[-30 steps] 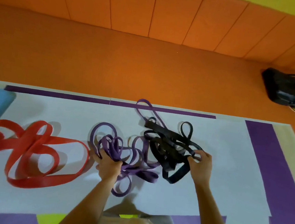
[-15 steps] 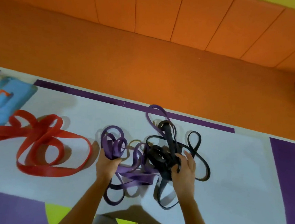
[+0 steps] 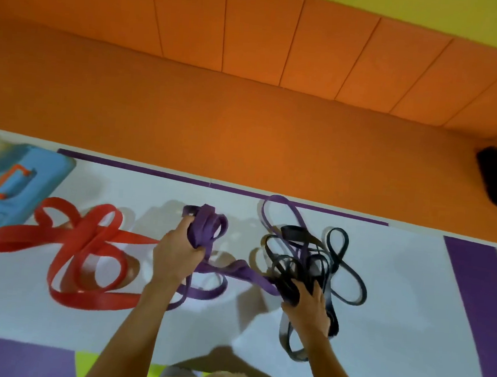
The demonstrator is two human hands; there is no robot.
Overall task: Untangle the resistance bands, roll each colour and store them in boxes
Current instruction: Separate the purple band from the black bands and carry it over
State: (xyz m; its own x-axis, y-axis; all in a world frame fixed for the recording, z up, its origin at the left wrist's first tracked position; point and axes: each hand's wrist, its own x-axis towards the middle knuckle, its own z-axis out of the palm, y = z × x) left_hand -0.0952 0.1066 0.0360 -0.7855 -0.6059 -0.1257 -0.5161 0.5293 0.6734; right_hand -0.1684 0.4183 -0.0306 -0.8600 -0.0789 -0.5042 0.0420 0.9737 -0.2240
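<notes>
A blue box (image 3: 16, 180) lies far left on the white mat (image 3: 397, 291), the red band (image 3: 85, 252) loose beside it. The left hand (image 3: 175, 257) grips a bunch of the purple band (image 3: 208, 227), which stretches to the right hand (image 3: 308, 309), curled around the tangled black band (image 3: 310, 263).

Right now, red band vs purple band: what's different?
Hold: the red band lies loose on the white mat, untouched; the purple band is gripped, bunched, in the left hand.
Tangle: the red band lies apart from the others; the purple band runs into the black bands, which the right hand grips.
Both are flat looped bands, not yet rolled.
</notes>
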